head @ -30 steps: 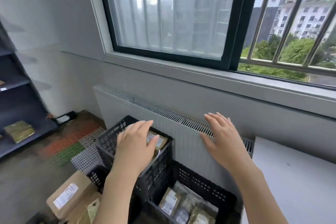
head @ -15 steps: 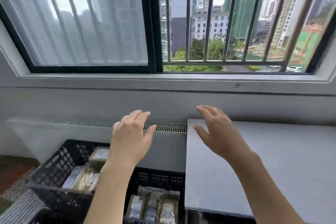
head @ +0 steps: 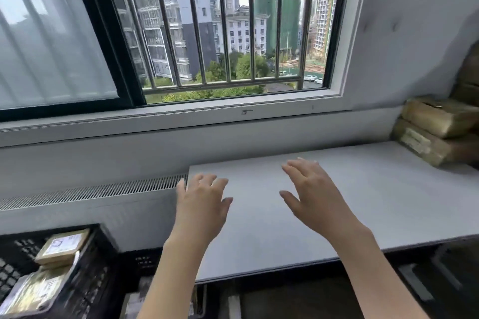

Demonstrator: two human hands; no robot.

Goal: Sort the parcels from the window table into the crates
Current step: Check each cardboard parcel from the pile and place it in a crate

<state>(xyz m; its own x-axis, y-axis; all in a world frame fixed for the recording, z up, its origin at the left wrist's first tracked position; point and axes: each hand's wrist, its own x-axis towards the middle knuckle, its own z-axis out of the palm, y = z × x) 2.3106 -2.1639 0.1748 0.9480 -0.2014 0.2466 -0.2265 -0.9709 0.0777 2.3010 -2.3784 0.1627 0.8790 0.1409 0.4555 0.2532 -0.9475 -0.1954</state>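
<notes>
Head view, single camera. Hands are both empty. The left hand (head: 201,202) hovers over the near left corner of the tabletop (head: 388,204), fingers extended and relaxed, grasping nothing. The right hand (head: 315,195) hovers over the middle of the tabletop, fingers spread, likewise released. Neither hand visibly touches the surface; contact cannot be confirmed.

Parcels (head: 438,129) remaining to be sorted lie stacked at the far right end of the tabletop, against the wall and partly cut off by the frame edge. They appear to be brownish wrapped packages, one resting on another; the lower one shows a pale label. They are well apart from both hands.

A black crate (head: 90,261) sits at lower left, below tabletop level, beside the radiator grille (head: 103,190). Sorted parcels (head: 63,246) with white labels already lie inside it. A barred window (head: 228,28) runs above the sill behind the tabletop.

Step in hand, by judgement: the reach for the next parcel, between a deposit and a pickup. Part of the task seems done, since the crate holds packages while a stack remains.

Next move calls for carrying the hands rightward across the tabletop to the stack and taking the top parcel first, so the lower one stays undisturbed. The wrapping looks smooth and may slip; a two-handed grip would be prudent.
</notes>
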